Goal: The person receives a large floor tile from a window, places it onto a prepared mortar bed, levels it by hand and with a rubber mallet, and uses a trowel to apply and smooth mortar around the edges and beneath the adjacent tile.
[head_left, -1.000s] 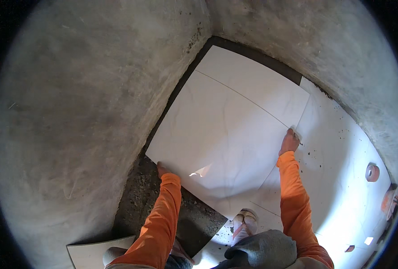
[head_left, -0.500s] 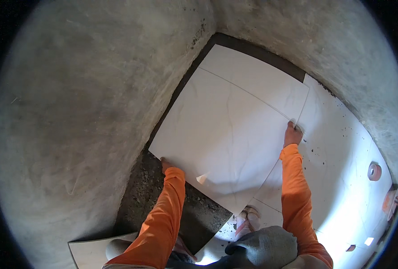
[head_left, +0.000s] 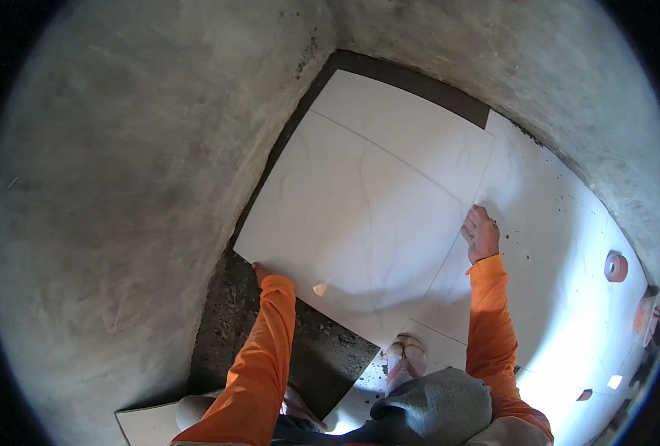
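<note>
A large white marbled tile (head_left: 359,215) lies at the near end of another pale tile (head_left: 397,119), beside a bare concrete wall. My left hand (head_left: 263,273) is at the tile's near left edge, gripping it, its fingertips mostly hidden. Just right of the seam junction, my right hand (head_left: 480,232) rests with bent fingers apart, touching the tile surface and holding nothing. To the right are more laid white tiles (head_left: 530,223). Dark, rough mortar bed (head_left: 233,312) shows below the left edge of the held tile.
Concrete walls (head_left: 122,149) meet at the top. A tape roll (head_left: 616,266) and an orange-tinted container (head_left: 644,318) sit at right. A beige tile (head_left: 144,424) lies at lower left. My sandalled foot (head_left: 405,357) is below the held tile.
My right hand has loosened from the seam corner, and its fingers are now more spread. The seam beside it looks narrower. My left hand stays at the same edge.
</note>
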`<action>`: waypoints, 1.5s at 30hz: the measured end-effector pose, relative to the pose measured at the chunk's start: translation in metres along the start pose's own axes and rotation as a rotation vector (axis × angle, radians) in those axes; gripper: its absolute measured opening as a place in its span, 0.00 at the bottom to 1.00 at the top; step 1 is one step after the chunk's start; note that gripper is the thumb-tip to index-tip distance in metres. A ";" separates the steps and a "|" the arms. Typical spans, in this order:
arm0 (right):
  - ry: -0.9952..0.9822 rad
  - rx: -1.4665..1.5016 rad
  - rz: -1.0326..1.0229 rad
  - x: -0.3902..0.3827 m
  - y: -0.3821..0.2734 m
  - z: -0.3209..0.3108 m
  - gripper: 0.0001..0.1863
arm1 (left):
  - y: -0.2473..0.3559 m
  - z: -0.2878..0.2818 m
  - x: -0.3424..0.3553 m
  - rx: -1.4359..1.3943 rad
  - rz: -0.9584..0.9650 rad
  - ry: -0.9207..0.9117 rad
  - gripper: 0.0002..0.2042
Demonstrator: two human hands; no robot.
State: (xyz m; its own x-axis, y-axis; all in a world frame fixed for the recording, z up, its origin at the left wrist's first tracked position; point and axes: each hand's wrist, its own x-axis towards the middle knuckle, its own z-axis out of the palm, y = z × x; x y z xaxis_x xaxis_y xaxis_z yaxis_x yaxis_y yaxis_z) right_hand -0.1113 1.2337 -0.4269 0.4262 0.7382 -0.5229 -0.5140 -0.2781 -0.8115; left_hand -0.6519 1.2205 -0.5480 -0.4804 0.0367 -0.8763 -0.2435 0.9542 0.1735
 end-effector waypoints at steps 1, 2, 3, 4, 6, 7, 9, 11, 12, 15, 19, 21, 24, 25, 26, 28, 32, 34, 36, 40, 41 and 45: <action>0.042 -0.153 0.110 -0.020 -0.018 0.017 0.09 | -0.005 -0.002 -0.012 0.443 0.112 0.123 0.31; 0.084 -0.300 0.220 -0.028 -0.031 0.023 0.08 | -0.009 -0.005 -0.025 0.889 0.233 0.242 0.29; -0.019 -0.448 -0.110 0.007 -0.018 -0.019 0.09 | -0.008 0.017 -0.036 1.338 0.403 0.314 0.28; -0.025 -0.598 -0.204 0.023 -0.019 -0.028 0.10 | -0.008 0.014 -0.032 1.443 0.423 0.357 0.26; 0.096 -0.922 -0.170 0.044 -0.036 -0.004 0.12 | -0.012 0.000 -0.012 1.100 0.344 0.354 0.24; 0.181 -0.986 -0.373 0.067 -0.044 -0.001 0.13 | -0.012 0.002 -0.003 0.689 0.305 0.294 0.23; 0.447 -1.152 -0.762 0.110 -0.062 -0.006 0.15 | -0.024 0.016 0.002 -0.346 0.307 0.053 0.21; 0.274 -1.315 -0.404 0.160 -0.085 -0.015 0.18 | -0.040 0.023 -0.010 -0.603 0.328 -0.075 0.19; 0.264 -1.318 -0.397 0.173 -0.089 -0.008 0.18 | -0.048 0.020 -0.017 -0.641 0.351 -0.119 0.19; 0.333 -1.686 -0.570 0.189 -0.087 0.040 0.23 | -0.054 0.008 -0.042 -0.704 0.357 -0.085 0.19; 0.087 -1.738 -0.671 0.212 -0.094 0.083 0.26 | -0.039 0.024 -0.086 -0.755 0.314 0.003 0.22; -0.153 -1.987 -0.632 0.206 -0.113 0.115 0.31 | -0.028 0.037 -0.118 -0.781 0.306 0.037 0.23; -0.189 -2.173 -0.671 0.229 -0.105 0.139 0.33 | -0.031 0.042 -0.110 -0.779 0.284 0.128 0.24; -0.194 -2.188 -0.678 0.232 -0.103 0.146 0.33 | -0.036 0.045 -0.091 -0.765 0.267 0.162 0.25; -0.061 -2.115 -0.565 0.219 -0.099 0.148 0.32 | -0.050 0.049 -0.071 -0.717 0.252 0.238 0.26; 0.073 -2.041 -0.442 0.219 -0.096 0.148 0.31 | -0.050 0.050 -0.094 -0.664 0.259 0.276 0.26; 0.326 -1.727 -0.327 0.247 -0.088 0.151 0.36 | -0.046 0.043 -0.075 -0.759 0.305 0.234 0.25; 0.380 -1.729 -0.335 0.253 -0.095 0.145 0.38 | -0.022 0.055 -0.106 -0.778 0.288 0.171 0.23; 0.397 -1.574 -0.417 0.259 -0.105 0.144 0.40 | -0.014 0.063 -0.110 -0.774 0.305 0.171 0.23; 0.328 -1.604 -0.584 0.290 -0.114 0.163 0.39 | -0.071 0.056 -0.003 -0.620 0.660 0.290 0.23; 0.367 -1.652 -0.515 0.273 -0.110 0.187 0.36 | -0.081 0.054 0.011 -0.536 0.769 0.346 0.23; 0.506 -1.643 -0.589 0.295 -0.115 0.150 0.34 | -0.007 0.097 -0.111 -0.743 0.387 0.328 0.19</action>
State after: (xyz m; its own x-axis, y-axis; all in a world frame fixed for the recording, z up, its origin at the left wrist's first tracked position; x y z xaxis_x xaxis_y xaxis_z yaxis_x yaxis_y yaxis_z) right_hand -0.0382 1.5756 -0.4491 0.5817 0.8029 0.1299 0.8125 -0.5662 -0.1388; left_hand -0.5152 1.2390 -0.4958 -0.8308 0.1206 -0.5434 -0.4418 0.4508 0.7756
